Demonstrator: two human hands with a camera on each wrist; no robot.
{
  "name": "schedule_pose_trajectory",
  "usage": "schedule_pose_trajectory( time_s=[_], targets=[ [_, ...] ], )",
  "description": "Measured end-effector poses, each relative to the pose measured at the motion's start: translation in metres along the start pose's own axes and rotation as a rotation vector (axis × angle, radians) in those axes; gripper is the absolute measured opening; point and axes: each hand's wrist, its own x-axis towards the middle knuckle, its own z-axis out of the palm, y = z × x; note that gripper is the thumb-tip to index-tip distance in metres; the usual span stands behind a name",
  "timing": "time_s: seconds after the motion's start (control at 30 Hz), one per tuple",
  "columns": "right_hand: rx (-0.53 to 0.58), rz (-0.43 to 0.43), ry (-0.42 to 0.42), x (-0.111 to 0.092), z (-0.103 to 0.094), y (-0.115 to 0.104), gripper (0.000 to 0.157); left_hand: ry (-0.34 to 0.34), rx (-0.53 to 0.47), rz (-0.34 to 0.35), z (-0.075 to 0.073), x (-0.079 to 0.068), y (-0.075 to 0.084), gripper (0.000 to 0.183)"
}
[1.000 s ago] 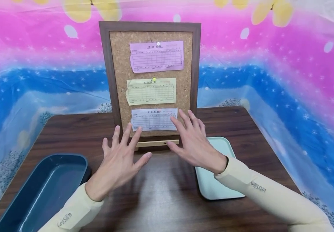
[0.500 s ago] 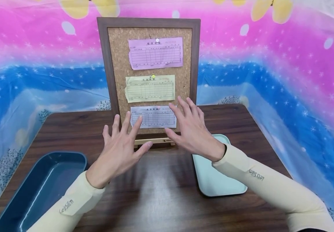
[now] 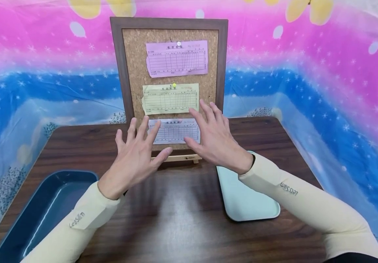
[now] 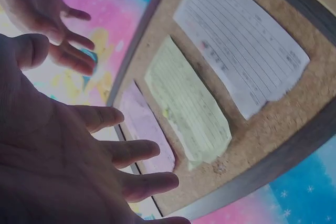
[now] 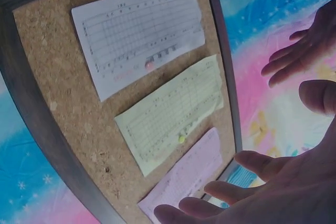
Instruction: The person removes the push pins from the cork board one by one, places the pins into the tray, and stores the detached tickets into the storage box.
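A framed cork board (image 3: pixel 210 54) stands upright at the back of the table. Three printed slips are pinned on it: a pink slip (image 3: pixel 177 64) on top with a white pushpin (image 3: pixel 179 44), a yellow-green slip (image 3: pixel 162 102) with a yellow pushpin (image 3: pixel 174 85), and a white slip (image 3: pixel 172 133) lowest, its reddish pushpin (image 5: pixel 149 66) clearest in the right wrist view. My left hand (image 3: pixel 133 157), fingers spread, is raised before the board's lower left. Opposite it, my right hand (image 3: pixel 216 142) spreads its fingers before the lower right, overlapping the white slip's edge. Both hold nothing.
On the left of the brown table (image 3: pixel 182 226) sits a deep dark-blue tray (image 3: pixel 95 175). A shallow pale-green tray (image 3: pixel 248 204) lies at the right, partly under my right forearm. A patterned pink and blue cloth (image 3: pixel 307 54) hangs around the table's back and sides.
Both hands have risen in the head view, fingers still spread. The board appears slightly higher in the view, and its slips are unchanged.
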Motion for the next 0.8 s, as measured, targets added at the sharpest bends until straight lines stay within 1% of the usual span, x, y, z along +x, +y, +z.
schedule_pose_trajectory(
  time_s=[0.17,0.27,0.43,0.67,0.8],
  targets=[
    [-0.031,0.007,0.009,0.005,-0.005,0.0,0.065,0.015,0.011,-0.013,0.0,0.007,-0.005,0.075],
    [-0.057,0.009,-0.001,0.007,-0.007,-0.001,0.066,0.021,0.009,-0.017,-0.001,0.009,-0.007,0.075],
    [-0.07,0.009,-0.014,0.013,-0.013,-0.003,0.067,0.038,0.01,-0.02,-0.005,0.014,-0.007,0.075],
    [-0.077,0.014,-0.007,0.024,-0.02,-0.004,0.067,0.033,0.001,-0.039,-0.009,0.021,-0.007,0.076],
    [-0.081,0.025,-0.031,0.027,-0.022,-0.005,0.067,0.014,0.002,-0.05,-0.008,0.024,-0.008,0.077]
  ],
)
